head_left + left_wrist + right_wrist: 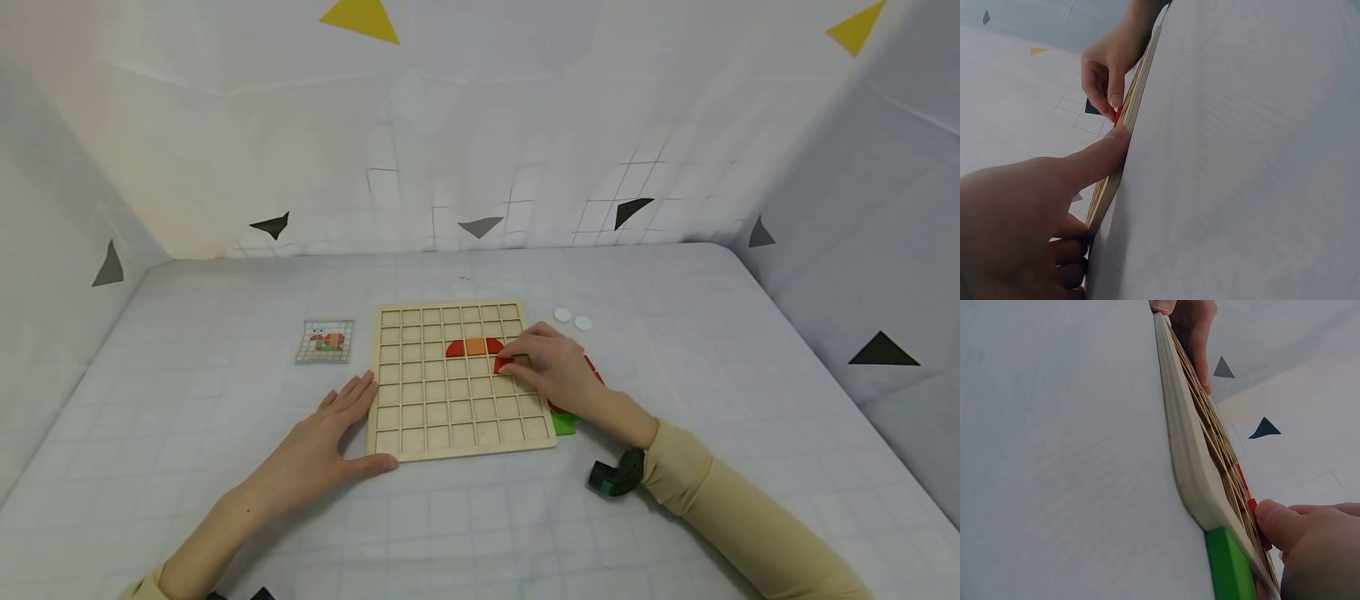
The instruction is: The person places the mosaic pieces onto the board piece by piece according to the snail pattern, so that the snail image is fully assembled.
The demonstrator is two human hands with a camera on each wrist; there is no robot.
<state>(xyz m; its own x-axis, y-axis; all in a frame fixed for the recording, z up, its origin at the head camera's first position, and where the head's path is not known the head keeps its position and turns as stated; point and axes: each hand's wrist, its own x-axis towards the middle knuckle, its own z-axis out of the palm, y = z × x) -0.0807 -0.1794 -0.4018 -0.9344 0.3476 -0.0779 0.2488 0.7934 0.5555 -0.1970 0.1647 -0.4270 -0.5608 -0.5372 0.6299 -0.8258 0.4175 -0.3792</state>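
Note:
A square wooden grid board (465,455) lies on the table. In its upper right part sit a red rounded tile (455,349), an orange square tile (476,347) and another red tile (494,345) side by side. Just below them my right hand (551,367) pinches a red tile (501,364) between thumb and fingers, down at the board's cells. The left hand (322,450) rests with spread fingers against the board's left edge, its thumb at the near left corner. In the right wrist view the pinched red tile (1252,504) shows at the thumb tip.
Left of the board lies a small picture card (326,342) with a coloured figure on a grid. Two white discs (572,318) lie beyond the right hand. A green tile (563,423) and more red pieces (593,367) lie along the board's right side, partly hidden by the right hand.

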